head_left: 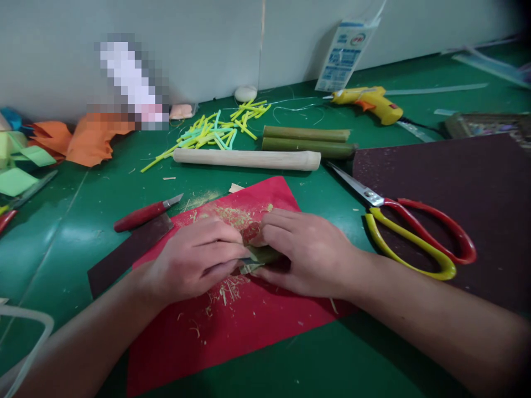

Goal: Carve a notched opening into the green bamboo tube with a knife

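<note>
My left hand (199,257) and my right hand (309,251) meet over a red sheet (207,342) strewn with pale shavings. The fingers of my right hand are wrapped around a short piece of green bamboo (265,254), mostly covered by the hand. My left hand is closed in a pinch at the bamboo's left end. A thin greyish strip shows by its fingertips, too blurred to name. Left of that hand, a red-handled carving knife (143,214) rests partly on a dark strip (130,254).
Scissors (384,204) with red and yellow handles lie at right, partly on a dark sheet (448,182). Behind the red sheet are a peeled bamboo stick (246,159), green bamboo pieces (309,145), cut yellow straws (207,132) and a glue gun (369,104). Orange paper (93,138) lies at left.
</note>
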The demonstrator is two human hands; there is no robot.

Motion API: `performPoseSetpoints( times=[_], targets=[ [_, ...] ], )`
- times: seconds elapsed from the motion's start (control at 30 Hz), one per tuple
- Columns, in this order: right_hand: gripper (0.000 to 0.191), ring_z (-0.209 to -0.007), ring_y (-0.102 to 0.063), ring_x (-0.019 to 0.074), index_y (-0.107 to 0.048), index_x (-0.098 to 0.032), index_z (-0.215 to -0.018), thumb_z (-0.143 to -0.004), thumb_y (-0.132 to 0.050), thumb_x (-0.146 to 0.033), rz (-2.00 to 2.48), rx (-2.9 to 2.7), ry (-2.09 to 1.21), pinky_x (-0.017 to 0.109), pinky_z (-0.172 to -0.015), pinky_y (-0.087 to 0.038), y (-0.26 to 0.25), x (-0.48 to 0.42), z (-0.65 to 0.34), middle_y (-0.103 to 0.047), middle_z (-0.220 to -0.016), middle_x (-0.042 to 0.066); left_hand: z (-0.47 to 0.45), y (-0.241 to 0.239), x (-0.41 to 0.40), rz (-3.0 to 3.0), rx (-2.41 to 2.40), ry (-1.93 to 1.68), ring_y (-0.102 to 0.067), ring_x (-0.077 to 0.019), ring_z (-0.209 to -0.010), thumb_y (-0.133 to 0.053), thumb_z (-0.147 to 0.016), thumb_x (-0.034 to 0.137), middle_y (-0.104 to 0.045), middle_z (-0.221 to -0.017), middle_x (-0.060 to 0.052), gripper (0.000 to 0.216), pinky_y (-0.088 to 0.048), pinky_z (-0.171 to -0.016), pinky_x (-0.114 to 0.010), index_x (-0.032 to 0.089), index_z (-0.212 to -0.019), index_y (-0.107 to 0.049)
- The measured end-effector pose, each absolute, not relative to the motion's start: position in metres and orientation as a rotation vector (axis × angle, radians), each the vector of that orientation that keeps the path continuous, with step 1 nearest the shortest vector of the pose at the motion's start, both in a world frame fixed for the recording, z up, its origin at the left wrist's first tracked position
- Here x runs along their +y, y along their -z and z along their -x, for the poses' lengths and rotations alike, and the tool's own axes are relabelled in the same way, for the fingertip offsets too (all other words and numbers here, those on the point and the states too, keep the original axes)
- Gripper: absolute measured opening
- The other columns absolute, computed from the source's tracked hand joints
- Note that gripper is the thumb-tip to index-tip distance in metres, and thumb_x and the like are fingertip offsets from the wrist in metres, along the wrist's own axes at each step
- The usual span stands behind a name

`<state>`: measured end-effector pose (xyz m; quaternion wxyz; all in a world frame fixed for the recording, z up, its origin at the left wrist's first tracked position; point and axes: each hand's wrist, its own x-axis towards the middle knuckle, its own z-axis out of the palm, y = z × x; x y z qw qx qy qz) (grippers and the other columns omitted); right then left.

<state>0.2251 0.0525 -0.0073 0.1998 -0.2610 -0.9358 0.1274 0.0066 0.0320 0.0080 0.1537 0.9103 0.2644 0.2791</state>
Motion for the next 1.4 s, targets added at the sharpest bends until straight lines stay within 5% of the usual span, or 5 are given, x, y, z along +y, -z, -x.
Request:
performPoseSetpoints(
  times=[0.27, 0.97, 1.4],
  targets=[
    [0.019, -0.074, -0.05, 0.0157, -0.054, -0.017, -0.081, -0.075, -0.059, -0.035, 0.747, -2.619, -0.387, 0.028, -0.06, -0.034, 0.005, 0.052, -0.225, -0.058, -0.08, 0.002, -0.002, -0.012, 0.029, -2.811, 0.643, -0.607, -0.06, -0.0169, -0.084, -0.057, -0.082, 0.019, -0.066, -0.094, -0.009, 0.019, -0.051, -0.074, -0.03, 0.013, -0.099, -0.06],
    [0.024, -0.072, -0.051, 0.0166, -0.06, -0.015, -0.085, -0.078, -0.058, -0.038, 0.73, -2.615, -0.437, 0.028, -0.058, -0.035, 0.006, 0.054, -0.225, -0.059, -0.08, 0.005, -0.009, -0.007, 0.022, -3.045, 0.798, -0.705, -0.06, -0.0175, -0.081, -0.054, -0.08, 0.013, -0.067, -0.088, -0.005, 0.01, -0.051, -0.076, -0.032, 0.014, -0.087, -0.061],
    [0.027, -0.084, -0.053, 0.0205, -0.061, -0.013, -0.098, -0.083, -0.053, -0.034, 0.787, -2.577, -0.392, 0.033, -0.07, -0.042, 0.007, 0.052, -0.221, -0.06, -0.091, 0.01, -0.006, -0.001, 0.035, -2.798, 1.016, -0.811, -0.058, -0.0169, -0.085, -0.059, -0.08, 0.014, -0.065, -0.092, -0.006, 0.011, -0.05, -0.079, -0.033, 0.015, -0.09, -0.062]
  ],
)
